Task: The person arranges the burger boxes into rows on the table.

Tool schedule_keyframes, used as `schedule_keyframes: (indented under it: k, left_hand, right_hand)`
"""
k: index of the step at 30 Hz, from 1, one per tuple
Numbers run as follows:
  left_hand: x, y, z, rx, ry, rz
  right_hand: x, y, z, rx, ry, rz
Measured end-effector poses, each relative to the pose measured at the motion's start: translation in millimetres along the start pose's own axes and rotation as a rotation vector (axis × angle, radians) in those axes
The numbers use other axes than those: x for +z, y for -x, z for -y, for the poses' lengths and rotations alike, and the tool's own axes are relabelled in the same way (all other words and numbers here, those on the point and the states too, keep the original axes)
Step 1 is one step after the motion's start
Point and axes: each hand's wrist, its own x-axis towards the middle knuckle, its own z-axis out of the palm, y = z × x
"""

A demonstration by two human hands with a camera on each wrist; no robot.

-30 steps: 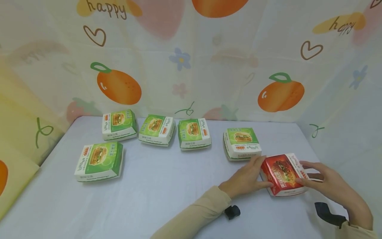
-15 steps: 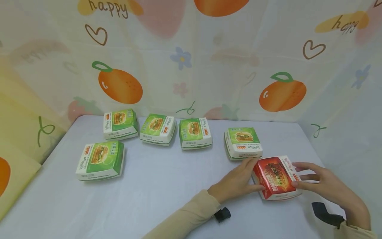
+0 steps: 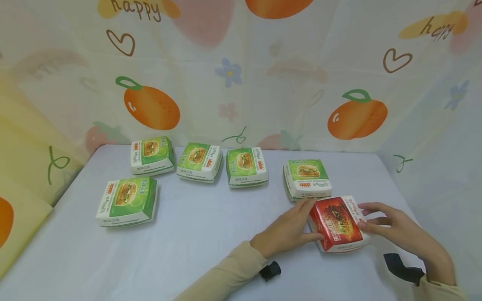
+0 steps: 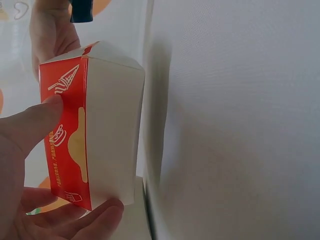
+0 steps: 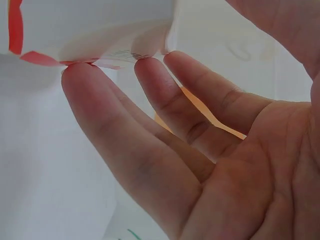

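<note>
A red and white hamburger box [image 3: 338, 220], with a burger printed on its lid, is held between both hands at the right of the head view. My left hand [image 3: 282, 232] grips its left side, thumb near the front corner and fingers at the back. In the left wrist view the box's plain white underside [image 4: 112, 125] shows, with a shadow on the table beside it. My right hand [image 3: 397, 230] holds the opposite side with thumb and fingertips. The right wrist view has its fingertips [image 5: 90, 87] against the box's lower edge. Just behind stands a green hamburger box [image 3: 306, 171].
Two more green boxes [image 3: 199, 156] [image 3: 246, 161] stand along the table's back. Another green box [image 3: 152, 150] is at the back left, with one box [image 3: 128, 194] in front of it. A fruit-patterned curtain [image 3: 263, 83] hangs behind the white table [image 3: 211, 242].
Both hands have moved left together, carrying the red hamburger box toward the front of the nearby green box. The green boxes have stayed in place.
</note>
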Motion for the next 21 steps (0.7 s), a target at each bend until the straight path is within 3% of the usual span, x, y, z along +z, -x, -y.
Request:
schedule_keyframes:
  k: [9,21]
  left_hand:
    - [-7.8,8.2,3.0,-0.004,0.028,0.024]
    - [-15.8,10.5,5.0,-0.033,0.023,0.102]
  right_hand:
    - [4.3,-1.4,7.4,-0.009,-0.006,0.028]
    - [10.0,-4.0,12.5,-0.004,-0.048,0.078]
